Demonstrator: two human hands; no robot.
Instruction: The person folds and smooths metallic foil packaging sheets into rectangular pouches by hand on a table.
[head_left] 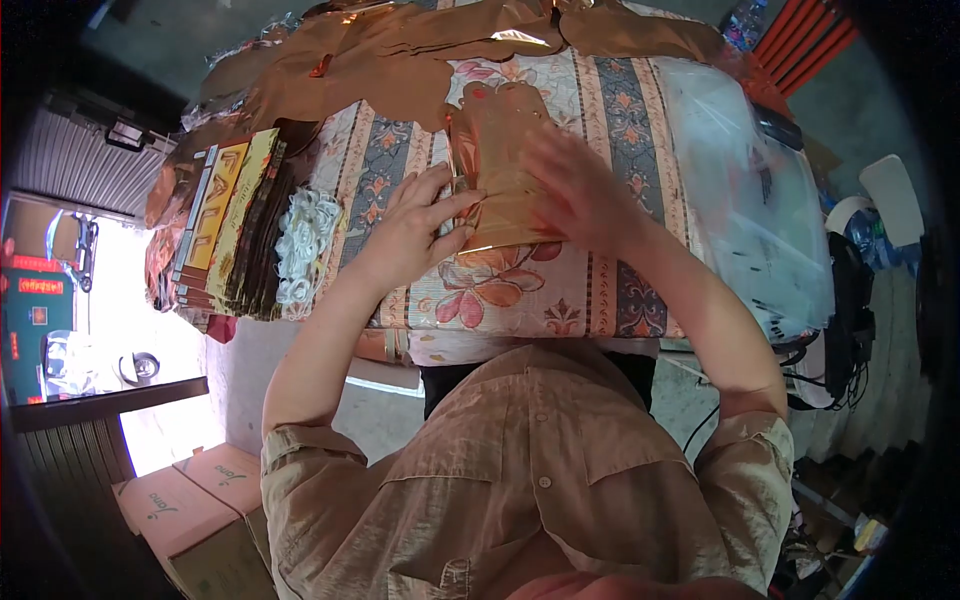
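Observation:
A flat, shiny amber plastic bag or film piece (500, 205) with a scalloped top edge lies on the patterned tablecloth in front of me. My left hand (415, 220) rests along its left edge, fingers stretched and apart, thumb and index finger touching the plastic. Over its right side is my right hand (580, 195), palm down and smeared by motion. Whether those fingers grip the plastic cannot be made out.
Brown sheets (350, 65) spread across the table's far side. To the left stand a stack of printed packets (225, 215) and a heap of white ties (307, 240). Clear plastic bags (745, 200) cover the right end. Cardboard boxes (190, 510) sit on the floor.

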